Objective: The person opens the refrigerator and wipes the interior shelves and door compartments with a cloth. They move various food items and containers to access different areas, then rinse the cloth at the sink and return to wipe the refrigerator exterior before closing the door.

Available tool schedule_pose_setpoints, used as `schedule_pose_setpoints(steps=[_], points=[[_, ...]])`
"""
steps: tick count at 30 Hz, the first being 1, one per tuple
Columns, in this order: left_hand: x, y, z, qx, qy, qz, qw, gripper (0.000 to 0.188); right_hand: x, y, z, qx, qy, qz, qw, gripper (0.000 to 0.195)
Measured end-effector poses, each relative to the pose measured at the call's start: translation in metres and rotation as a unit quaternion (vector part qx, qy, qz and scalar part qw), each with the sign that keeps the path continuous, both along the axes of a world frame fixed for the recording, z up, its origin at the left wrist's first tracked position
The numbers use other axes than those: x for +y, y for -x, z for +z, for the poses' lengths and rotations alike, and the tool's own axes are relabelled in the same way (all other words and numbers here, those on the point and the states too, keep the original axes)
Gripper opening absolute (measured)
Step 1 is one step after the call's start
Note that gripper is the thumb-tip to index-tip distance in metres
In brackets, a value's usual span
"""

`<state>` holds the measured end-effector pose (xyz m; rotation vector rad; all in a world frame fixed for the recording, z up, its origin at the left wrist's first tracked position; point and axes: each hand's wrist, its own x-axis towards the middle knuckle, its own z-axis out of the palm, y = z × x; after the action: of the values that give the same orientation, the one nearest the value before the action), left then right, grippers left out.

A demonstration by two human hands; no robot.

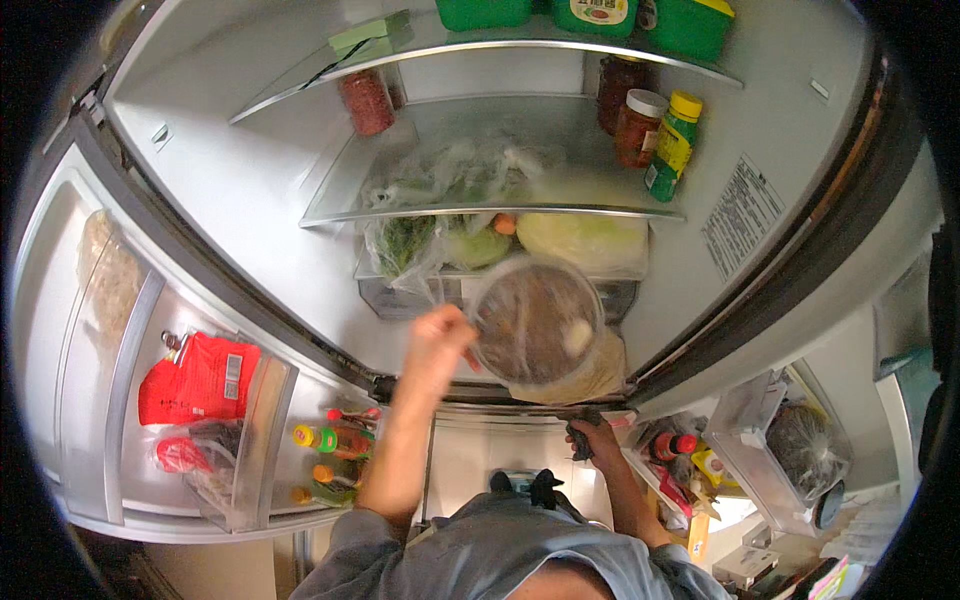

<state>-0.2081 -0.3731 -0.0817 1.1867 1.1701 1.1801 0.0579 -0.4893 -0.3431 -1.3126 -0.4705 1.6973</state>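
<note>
My left hand is at the left rim of a round container, its fingers pinched against the edge. The container has a clear, shiny top with brown contents and a pale lump showing through; both it and the hand are blurred. Beneath its lower right side lies a tan bagged item. Lower down, my right hand grips a small black object whose kind I cannot tell, just below the open refrigerator's front edge.
Bagged greens and a cabbage lie under a glass shelf. Jars and a yellow-capped bottle stand on it. Both doors hang open, holding a red pouch, bottles and a clear bin.
</note>
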Motion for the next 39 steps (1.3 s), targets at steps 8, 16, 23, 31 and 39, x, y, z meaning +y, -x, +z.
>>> schedule_pose_setpoints(steps=[8,16,23,31,39], points=[[0.093,0.087,0.092,-0.090,-0.150,0.145,0.974,0.008,0.021,0.029,0.047,0.021,-0.039,0.078,0.996,0.032],[0.160,0.138,0.084,-0.118,-0.112,0.252,0.954,0.006,0.070,0.050,0.179,0.159,-0.186,0.105,0.964,0.042],[0.180,0.144,0.079,-0.123,-0.126,0.284,0.943,0.008,0.203,0.067,0.317,-0.303,-0.529,0.001,0.793,0.040],[0.172,0.141,0.074,-0.174,-0.133,0.302,0.928,0.008,0.355,0.127,0.305,-0.696,-0.397,0.118,0.586,0.057],[0.178,0.122,0.081,-0.174,-0.152,0.260,0.938,0.008,0.483,0.184,0.314,-0.692,-0.394,0.244,0.553,0.060]])
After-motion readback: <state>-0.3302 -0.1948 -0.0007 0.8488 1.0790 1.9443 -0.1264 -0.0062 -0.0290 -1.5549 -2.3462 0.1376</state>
